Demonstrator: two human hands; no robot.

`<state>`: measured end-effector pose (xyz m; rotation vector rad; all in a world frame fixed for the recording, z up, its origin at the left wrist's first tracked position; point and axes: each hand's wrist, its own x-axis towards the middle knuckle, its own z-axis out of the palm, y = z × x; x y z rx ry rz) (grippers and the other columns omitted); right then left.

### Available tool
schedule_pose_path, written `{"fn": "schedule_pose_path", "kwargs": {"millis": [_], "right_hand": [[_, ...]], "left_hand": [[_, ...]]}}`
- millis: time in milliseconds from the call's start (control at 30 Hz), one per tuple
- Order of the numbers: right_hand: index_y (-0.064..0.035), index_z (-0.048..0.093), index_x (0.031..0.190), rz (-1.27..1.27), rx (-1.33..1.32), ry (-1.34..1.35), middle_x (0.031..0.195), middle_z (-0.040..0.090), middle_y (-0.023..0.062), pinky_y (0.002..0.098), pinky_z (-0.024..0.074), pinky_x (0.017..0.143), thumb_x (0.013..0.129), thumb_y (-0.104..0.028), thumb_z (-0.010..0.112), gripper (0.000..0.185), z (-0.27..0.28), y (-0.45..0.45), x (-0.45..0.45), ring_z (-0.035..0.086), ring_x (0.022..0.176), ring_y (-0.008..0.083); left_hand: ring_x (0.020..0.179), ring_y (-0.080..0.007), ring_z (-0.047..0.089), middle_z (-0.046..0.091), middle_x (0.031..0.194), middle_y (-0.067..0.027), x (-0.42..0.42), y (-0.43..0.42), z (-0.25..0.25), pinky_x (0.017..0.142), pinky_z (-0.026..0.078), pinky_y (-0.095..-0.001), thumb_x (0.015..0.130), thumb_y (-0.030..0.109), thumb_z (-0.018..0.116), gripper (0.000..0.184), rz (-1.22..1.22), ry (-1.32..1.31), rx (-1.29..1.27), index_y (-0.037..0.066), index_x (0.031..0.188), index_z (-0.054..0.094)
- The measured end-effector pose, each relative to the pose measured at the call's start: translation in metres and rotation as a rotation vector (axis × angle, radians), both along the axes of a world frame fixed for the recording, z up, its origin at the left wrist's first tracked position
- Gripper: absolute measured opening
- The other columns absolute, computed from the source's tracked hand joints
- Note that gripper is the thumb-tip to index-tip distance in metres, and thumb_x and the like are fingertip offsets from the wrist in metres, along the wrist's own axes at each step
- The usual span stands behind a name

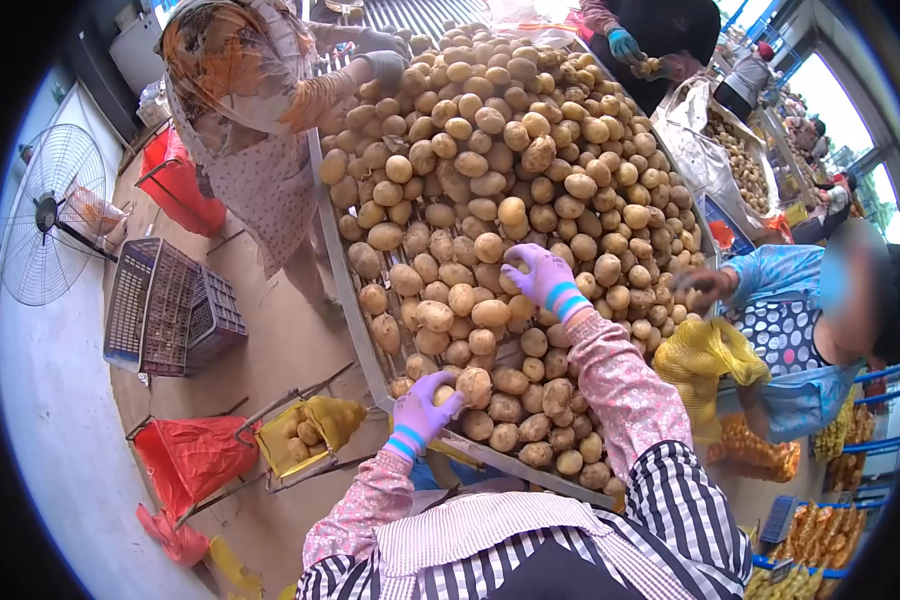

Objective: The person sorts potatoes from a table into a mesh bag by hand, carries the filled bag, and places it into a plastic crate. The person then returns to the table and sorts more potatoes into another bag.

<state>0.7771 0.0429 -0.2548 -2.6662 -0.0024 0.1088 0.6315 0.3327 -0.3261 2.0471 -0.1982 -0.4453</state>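
Potatoes (pixel 490 313) lie heaped over a slatted sorting table (pixel 346 285) in front of me. My left hand (pixel 422 408), in a purple glove with a blue-striped cuff, is at the table's near left edge. Its fingers and thumb are closed around a potato (pixel 444 395), beside a larger potato (pixel 474 385). Farther in, over the middle of the heap, my right hand (pixel 542 276) wears a matching glove. Its fingers curl down over a potato (pixel 509 281), which they partly hide.
Across the table on the left, a co-worker's gloved hand (pixel 383 68) touches the heap. Another person's hand (pixel 705 287) reaches in from the right, near a yellow mesh sack (pixel 705 360). At left stand red bags (pixel 195 460), a yellow bag (pixel 335 420), crates (pixel 150 310) and a fan (pixel 50 212).
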Motion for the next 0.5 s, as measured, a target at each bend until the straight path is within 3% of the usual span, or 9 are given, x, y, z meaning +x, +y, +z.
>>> {"fn": "schedule_pose_path", "kwargs": {"millis": [133, 200, 300, 400, 467, 500], "right_hand": [[-0.014, 0.066, 0.124, 0.28, -0.189, 0.166, 0.13, 0.06, 0.0094, 0.0437, 0.0525, 0.098, 0.09, -0.043, 0.074, 0.045, 0.016, 0.022, -0.028, 0.065, 0.115, 0.0312], [-0.0146, 0.057, 0.136, 0.297, -0.291, 0.203, 0.131, 0.059, 0.0095, 0.0448, 0.0521, 0.099, 0.09, -0.035, 0.072, 0.052, 0.011, 0.043, -0.04, 0.063, 0.119, 0.0316], [-0.0162, 0.054, 0.139, 0.237, -0.272, 0.207, 0.13, 0.06, 0.0099, 0.046, 0.052, 0.099, 0.09, -0.032, 0.071, 0.054, -0.002, 0.048, -0.043, 0.063, 0.119, 0.0319], [-0.0156, 0.056, 0.137, 0.236, -0.177, 0.184, 0.133, 0.06, 0.0104, 0.0455, 0.0517, 0.1, 0.089, -0.033, 0.072, 0.054, 0.002, 0.04, -0.046, 0.063, 0.12, 0.0326], [-0.0145, 0.061, 0.133, 0.173, 0.02, 0.134, 0.136, 0.06, 0.0108, 0.0442, 0.0513, 0.102, 0.087, -0.036, 0.075, 0.052, 0.008, 0.031, -0.042, 0.062, 0.122, 0.0329], [-0.0139, 0.065, 0.129, 0.078, 0.099, 0.04, 0.136, 0.062, 0.011, 0.0425, 0.0508, 0.103, 0.085, -0.039, 0.078, 0.052, 0.014, 0.031, -0.038, 0.062, 0.122, 0.0332]], "left_hand": [[0.112, -0.0319, 0.067, 0.069, 0.122, -0.0111, 0.0, -0.001, 0.002, 0.099, 0.051, -0.0425, 0.089, 0.044, 0.071, 0.045, -0.021, 0.018, 0.025, 0.016, 0.124, 0.068], [0.112, -0.0318, 0.067, 0.069, 0.122, -0.0111, 0.0, 0.0, 0.003, 0.099, 0.051, -0.0427, 0.089, 0.044, 0.07, 0.046, -0.026, 0.01, 0.037, 0.016, 0.124, 0.067], [0.113, -0.0319, 0.066, 0.069, 0.122, -0.0111, 0.001, 0.0, 0.004, 0.099, 0.051, -0.0434, 0.088, 0.046, 0.07, 0.046, -0.042, 0.026, 0.046, 0.016, 0.124, 0.067], [0.111, -0.0302, 0.067, 0.07, 0.119, -0.0106, 0.001, 0.005, -0.004, 0.099, 0.051, -0.0415, 0.088, 0.039, 0.071, 0.044, -0.043, -0.001, 0.016, 0.016, 0.125, 0.067], [0.11, -0.0279, 0.068, 0.07, 0.117, -0.0103, 0.007, 0.01, -0.007, 0.1, 0.051, -0.0389, 0.088, 0.029, 0.071, 0.042, 0.068, 0.141, -0.283, 0.013, 0.126, 0.067], [0.109, -0.0264, 0.067, 0.07, 0.113, -0.0097, 0.013, 0.013, -0.01, 0.101, 0.051, -0.037, 0.085, 0.021, 0.07, 0.044, 0.101, 0.048, -0.28, 0.01, 0.127, 0.066]]}}
